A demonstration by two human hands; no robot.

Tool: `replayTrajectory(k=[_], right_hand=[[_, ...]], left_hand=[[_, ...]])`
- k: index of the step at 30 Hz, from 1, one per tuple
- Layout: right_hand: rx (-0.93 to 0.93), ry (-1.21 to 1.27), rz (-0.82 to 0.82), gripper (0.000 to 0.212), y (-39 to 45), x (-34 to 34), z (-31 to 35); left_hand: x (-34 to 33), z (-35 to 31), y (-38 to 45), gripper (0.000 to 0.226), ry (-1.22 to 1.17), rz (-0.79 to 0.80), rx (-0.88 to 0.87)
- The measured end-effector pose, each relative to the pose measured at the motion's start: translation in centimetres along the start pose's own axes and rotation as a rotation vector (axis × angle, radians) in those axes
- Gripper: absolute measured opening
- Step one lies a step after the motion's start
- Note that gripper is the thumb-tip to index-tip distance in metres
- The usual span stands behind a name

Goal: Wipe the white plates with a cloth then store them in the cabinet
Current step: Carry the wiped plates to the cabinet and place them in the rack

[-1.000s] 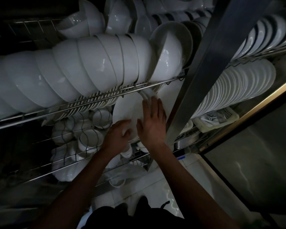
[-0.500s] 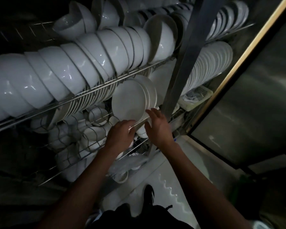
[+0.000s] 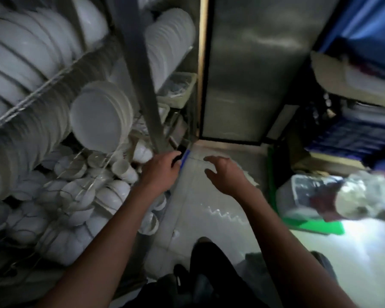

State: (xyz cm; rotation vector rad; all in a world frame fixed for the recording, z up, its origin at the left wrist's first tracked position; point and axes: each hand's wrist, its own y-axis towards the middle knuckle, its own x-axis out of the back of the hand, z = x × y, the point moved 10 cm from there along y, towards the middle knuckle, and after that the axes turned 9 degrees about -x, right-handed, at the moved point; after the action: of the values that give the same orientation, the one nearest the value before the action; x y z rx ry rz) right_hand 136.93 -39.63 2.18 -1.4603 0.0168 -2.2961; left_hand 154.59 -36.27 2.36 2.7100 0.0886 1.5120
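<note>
- Now both hands are out of the cabinet (image 3: 140, 70), and neither one holds a plate.
- The left hand (image 3: 159, 168) is low in front of the grey upright post of the cabinet; its fingers bend a little at the tips, and they hold nothing that I can see.
- The right hand (image 3: 226, 172) hangs over the pale floor (image 3: 209, 218), with the fingers spread and relaxed, and it touches nothing.
- The two hands are near each other but apart, with a blue strip on the floor between them.
- The white plates (image 3: 98, 117) stand on edge as a row in the wire rack (image 3: 31, 94), just left of the post and above the left hand; the front plate shows its flat face to the camera.
- Above that rack a row of large white bowls (image 3: 20, 52) leans on the upper wire shelf.
- Below the plates, many small bowls and cups (image 3: 80, 187) lie in a heap on the lower shelf.
- On the right of the post a second row of plates (image 3: 169, 36) stands on edge, and under it sits a pale plastic basket (image 3: 178, 90).
- A steel door panel (image 3: 253, 74) stands open on the right of the cabinet.
- Far right, the view is blurred; there is a blue crate (image 3: 353, 138) and something wrapped in clear plastic (image 3: 342, 196).
</note>
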Motion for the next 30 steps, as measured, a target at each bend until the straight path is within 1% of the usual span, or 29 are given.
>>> replayTrajectory(k=[4,7,12,16,19,24,27,30], right_hand=[[-0.15,0.004,-0.08,0.044,-5.4,1.9,-7.3],[-0.244,0.018,-0.158,0.043,-9.8,3.0,-11.5],[-0.364,0.021,-0.269,0.041,-18.1,4.3,-15.5],[-0.438,0.018,-0.357,0.037,-27.0,4.8,-17.6],[-0.523,0.061,-0.406,0.033,-35.1,4.1,-19.8],[-0.72,0.067,-0.411,0.037,-48.1,1.6,-23.6],[-0.82,0.091,-0.455,0.04,-55.0,0.6,-25.6],[-0.935,0.121,-0.504,0.042,-61.3,-0.7,-27.3]], left_hand=[[-5.1,-6.9,0.6,0.04,0.03,0.12,-0.175],[-8.7,-12.0,-0.6,0.041,0.06,0.214,-0.304],[-11.7,-19.3,-4.8,0.042,0.083,0.256,-0.467],[-13.7,-24.6,-10.2,0.041,0.063,0.29,-0.552],[-15.5,-29.2,-16.2,0.039,0.078,0.331,-0.639],[-18.5,-36.8,-25.5,0.038,0.157,0.441,-0.81],[-20.4,-40.8,-29.8,0.037,0.17,0.485,-0.915],[-22.9,-44.1,-34.1,0.038,0.19,0.563,-1.025]])
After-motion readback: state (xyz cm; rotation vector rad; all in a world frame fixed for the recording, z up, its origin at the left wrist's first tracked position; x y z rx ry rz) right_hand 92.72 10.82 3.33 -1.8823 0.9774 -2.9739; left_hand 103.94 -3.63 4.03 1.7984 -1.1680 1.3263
